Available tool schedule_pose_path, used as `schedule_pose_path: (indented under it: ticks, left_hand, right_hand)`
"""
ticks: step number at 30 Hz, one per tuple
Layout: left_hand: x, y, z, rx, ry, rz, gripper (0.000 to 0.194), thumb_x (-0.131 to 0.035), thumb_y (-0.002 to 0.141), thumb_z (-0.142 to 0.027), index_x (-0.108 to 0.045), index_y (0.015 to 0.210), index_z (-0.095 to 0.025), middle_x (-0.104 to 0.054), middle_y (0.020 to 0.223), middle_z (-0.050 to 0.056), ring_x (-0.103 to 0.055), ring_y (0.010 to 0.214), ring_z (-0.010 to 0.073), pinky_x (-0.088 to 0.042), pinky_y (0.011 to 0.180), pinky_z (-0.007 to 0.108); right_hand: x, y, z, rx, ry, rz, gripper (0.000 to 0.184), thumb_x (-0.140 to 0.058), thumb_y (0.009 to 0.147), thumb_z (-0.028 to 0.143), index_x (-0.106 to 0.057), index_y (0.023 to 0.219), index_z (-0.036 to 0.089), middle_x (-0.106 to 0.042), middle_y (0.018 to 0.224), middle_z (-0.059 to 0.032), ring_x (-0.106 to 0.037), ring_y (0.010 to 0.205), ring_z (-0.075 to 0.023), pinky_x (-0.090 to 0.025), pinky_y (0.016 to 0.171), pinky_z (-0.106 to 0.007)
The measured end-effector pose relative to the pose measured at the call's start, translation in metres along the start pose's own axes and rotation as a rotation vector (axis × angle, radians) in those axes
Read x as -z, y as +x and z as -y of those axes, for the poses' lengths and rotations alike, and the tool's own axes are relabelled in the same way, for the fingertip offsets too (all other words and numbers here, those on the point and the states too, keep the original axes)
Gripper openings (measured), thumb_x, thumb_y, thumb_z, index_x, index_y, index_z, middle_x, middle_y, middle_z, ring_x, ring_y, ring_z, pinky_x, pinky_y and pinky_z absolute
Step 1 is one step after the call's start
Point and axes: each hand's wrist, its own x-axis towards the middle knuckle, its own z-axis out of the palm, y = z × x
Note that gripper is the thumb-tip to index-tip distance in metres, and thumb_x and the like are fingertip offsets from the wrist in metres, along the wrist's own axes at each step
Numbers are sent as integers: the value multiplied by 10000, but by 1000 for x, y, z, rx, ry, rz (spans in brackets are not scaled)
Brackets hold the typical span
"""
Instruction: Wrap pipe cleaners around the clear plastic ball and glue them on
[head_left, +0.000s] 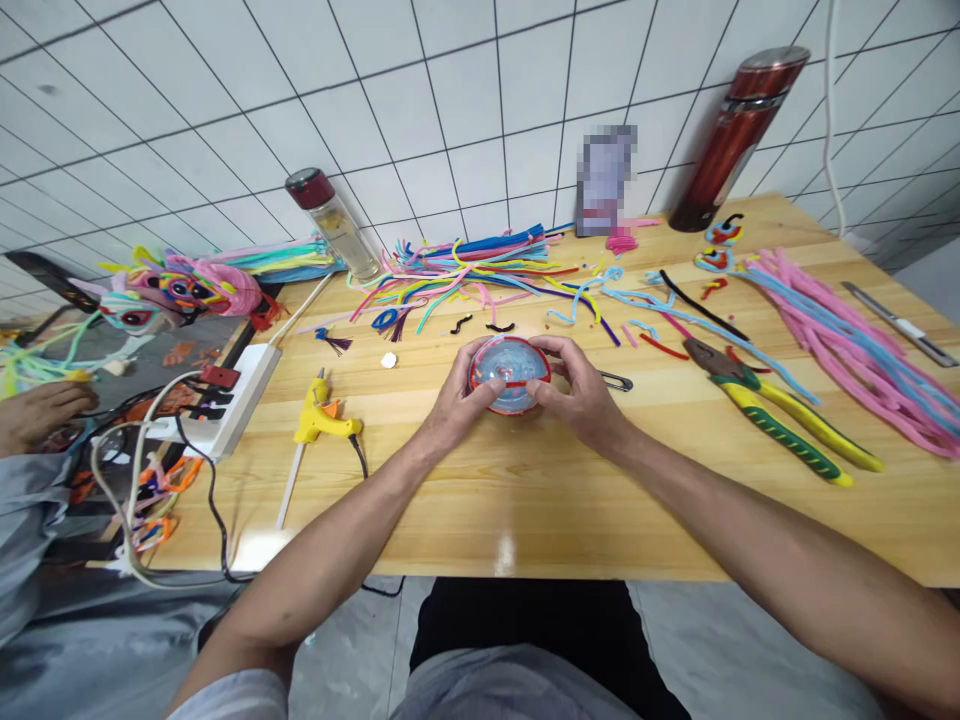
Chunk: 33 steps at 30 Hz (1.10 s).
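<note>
A small round, bluish, see-through bowl-like piece (517,357) with a red rim and a red strip across it is held over the wooden table. My left hand (459,396) curls round its left side, thumb on the near part. On the opposite side my right hand (581,392) grips it the same way, its thumb close to the red strip. Whether the piece touches the table is hard to tell. Just right of my right hand lies a small black clip-like loop (618,381). Two short black pipe cleaner bits (500,328) lie beyond the piece.
On the left are a yellow glue gun (324,415) and a white power strip (238,402) with cables. Pliers (772,410), pink pipe cleaners (840,340) and a craft knife (900,322) lie right. Behind stand a glass bottle (341,230) and red thermos (739,140). A co-worker's hand (49,410) is far left.
</note>
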Motion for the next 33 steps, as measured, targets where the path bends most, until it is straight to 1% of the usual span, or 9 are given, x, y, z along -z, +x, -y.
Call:
schedule_pose_path:
  ticks: [5, 7, 10, 11, 16, 23, 26, 29, 33]
  left_hand:
    - [-1, 1, 1, 1, 19, -37, 738, -751, 847, -629, -513, 1417, -223, -607, 1464, 121, -573, 1370, 304, -460, 1169, 437]
    - [-2, 1, 1, -3, 18, -49, 731, -746, 853, -621, -513, 1415, -216, -601, 1472, 125, -566, 1378, 300, -449, 1180, 431]
    - [-3, 0, -1, 2, 21, -63, 732, -734, 852, -637, -519, 1409, -213, -606, 1468, 126, -566, 1376, 305, -452, 1175, 433]
    - [-3, 0, -1, 5, 22, -65, 735, -731, 849, -644, -521, 1408, -214, -609, 1466, 125, -567, 1376, 308, -456, 1172, 436]
    - [-3, 0, 0, -5, 22, -64, 716, -738, 855, -621, -528, 1411, -223, -623, 1461, 120, -567, 1387, 314, -458, 1177, 450]
    - [-1, -1, 4, -14, 33, -66, 720, -733, 871, -606, -525, 1444, -222, -609, 1500, 124, -553, 1417, 317, -448, 1193, 449]
    - [-1, -1, 3, -11, 23, -78, 719, -726, 873, -606, -532, 1453, -227, -603, 1515, 121, -548, 1427, 319, -423, 1219, 467]
    - [-1, -1, 4, -8, 18, -86, 724, -718, 874, -611, -531, 1469, -243, -588, 1542, 116, -531, 1451, 327, -403, 1241, 491]
    - [1, 0, 12, -15, 21, -80, 735, -684, 895, -637, -518, 1504, -260, -560, 1579, 111, -509, 1482, 334, -417, 1235, 498]
  right_hand:
    - [1, -1, 3, -3, 62, -3, 547, -754, 850, 497, -601, 1322, 268, -634, 1421, -108, -627, 1294, -309, -533, 1103, -521]
    - [3, -1, 5, 32, 86, -80, 436, -738, 850, 428, -633, 1244, 276, -641, 1398, -93, -611, 1312, -302, -526, 1112, -519]
    - [9, -1, 7, 88, 64, -211, 77, -673, 850, 328, -669, 904, 272, -709, 1079, -50, -671, 1103, -282, -553, 1043, -521]
    - [11, -1, 8, 89, 52, -235, 59, -651, 850, 313, -652, 812, 268, -696, 949, -38, -678, 996, -273, -567, 995, -518]
    - [18, 0, 12, 1, 41, -264, 137, -635, 850, 341, -667, 749, 255, -643, 725, -13, -637, 739, -233, -571, 768, -433]
    - [19, 0, 15, -40, 9, -267, 281, -618, 952, 464, -673, 787, 244, -628, 706, -2, -603, 696, -200, -530, 735, -392]
    - [16, -2, 15, 14, -108, -223, 280, -667, 938, 482, -657, 781, 249, -649, 782, -17, -612, 741, -211, -541, 770, -408]
    - [12, -2, 12, 104, -170, -157, 228, -744, 877, 465, -693, 971, 264, -709, 1051, -66, -665, 973, -267, -560, 859, -441]
    - [7, -1, 6, 112, -138, -52, 396, -748, 878, 472, -662, 1209, 272, -688, 1307, -93, -646, 1216, -304, -559, 987, -480]
